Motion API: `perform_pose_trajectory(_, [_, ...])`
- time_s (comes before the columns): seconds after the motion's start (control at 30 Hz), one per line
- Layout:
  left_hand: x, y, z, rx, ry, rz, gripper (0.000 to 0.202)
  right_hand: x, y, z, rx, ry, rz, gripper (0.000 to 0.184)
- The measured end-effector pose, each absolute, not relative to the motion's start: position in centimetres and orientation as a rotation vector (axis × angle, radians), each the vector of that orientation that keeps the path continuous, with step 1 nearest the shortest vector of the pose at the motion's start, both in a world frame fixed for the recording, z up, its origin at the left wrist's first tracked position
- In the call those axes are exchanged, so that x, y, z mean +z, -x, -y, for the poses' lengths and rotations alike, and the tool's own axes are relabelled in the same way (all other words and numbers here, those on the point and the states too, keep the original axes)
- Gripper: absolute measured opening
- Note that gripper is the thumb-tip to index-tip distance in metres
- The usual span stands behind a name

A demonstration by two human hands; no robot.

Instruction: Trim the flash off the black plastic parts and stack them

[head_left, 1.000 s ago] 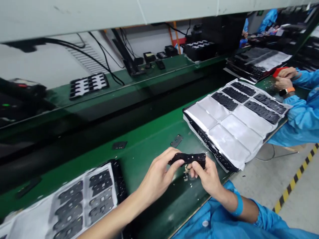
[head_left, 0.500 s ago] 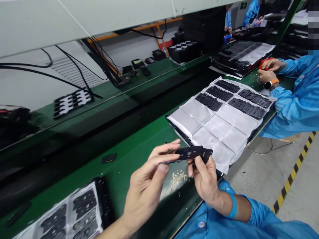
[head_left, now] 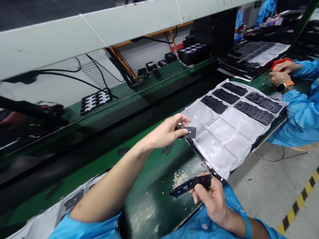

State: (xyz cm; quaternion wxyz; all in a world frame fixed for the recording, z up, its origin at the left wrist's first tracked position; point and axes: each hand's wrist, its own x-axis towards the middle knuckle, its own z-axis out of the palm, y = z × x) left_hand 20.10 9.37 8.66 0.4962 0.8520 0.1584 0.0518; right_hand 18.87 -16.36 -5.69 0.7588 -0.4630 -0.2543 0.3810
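My left hand (head_left: 175, 127) is closed on a flat black plastic part (head_left: 190, 132), pinched between thumb and fingers at the near left edge of a white-lined tray (head_left: 219, 131). Rows of similar black parts (head_left: 254, 113) lie in the tray's far compartments. Lower down, my right hand (head_left: 210, 199) grips several black plastic parts (head_left: 185, 187) in a stack, tilted above the green table (head_left: 139, 199). Small pale bits (head_left: 179, 179) are scattered on the table beside it. Another loose black part (head_left: 167, 149) lies below my left wrist.
A second lined tray (head_left: 45, 217) with black parts stands at the lower left, partly behind my left arm. At the right a co-worker's hands (head_left: 282, 73) hold something red. A pale beam (head_left: 139, 23) crosses overhead. Stacked trays (head_left: 249, 59) stand at the back right.
My left hand has left the stack in my right hand and moved up and forward to the tray's edge with one part. The right hand has lowered. The view has shifted.
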Motion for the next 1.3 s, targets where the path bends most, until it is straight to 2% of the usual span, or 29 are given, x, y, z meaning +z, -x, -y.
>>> perform_pose_trajectory(0.13, [7.4,-21.2,-10.7,-0.064,-2.133,-0.323,0.023,-5.9,-19.1,16.2,0.876,1.069,0.681,0.041])
perform_pose_trajectory(0.3, [7.9,-24.1,-10.5,-0.230,-2.303,-0.160,0.016,-6.4,-19.2,15.6,0.936,1.115,0.732,0.038])
perform_pose_trajectory(0.43, [8.0,-30.4,-8.4,-0.166,-2.456,0.167,0.026,-6.9,-18.9,15.1,0.920,1.157,0.753,0.032])
perform_pose_trajectory(0.53, [6.9,-36.8,-5.1,-0.143,-2.427,0.234,0.031,-7.3,-18.7,14.8,0.903,1.188,0.777,0.028])
perform_pose_trajectory(0.73, [4.0,-45.3,2.0,-0.253,-2.442,0.415,0.023,-7.8,-18.8,14.7,0.884,1.233,0.808,0.030])
perform_pose_trajectory(0.87, [2.7,-46.3,4.2,-0.262,-2.485,0.432,0.021,-7.9,-19.2,14.7,0.916,1.206,0.794,0.026])
perform_pose_trajectory(1.0, [2.2,-45.4,5.1,-0.236,-2.585,0.395,0.023,-8.0,-19.5,14.6,0.905,1.234,0.819,0.032])
perform_pose_trajectory(1.17, [2.9,-43.0,6.9,-0.191,-2.716,0.305,0.027,-7.7,-19.6,14.6,0.919,1.247,0.841,0.040])
perform_pose_trajectory(1.3, [3.9,-41.6,7.8,-0.195,-2.803,0.172,0.032,-7.4,-19.6,14.6,0.907,1.261,0.813,0.040])
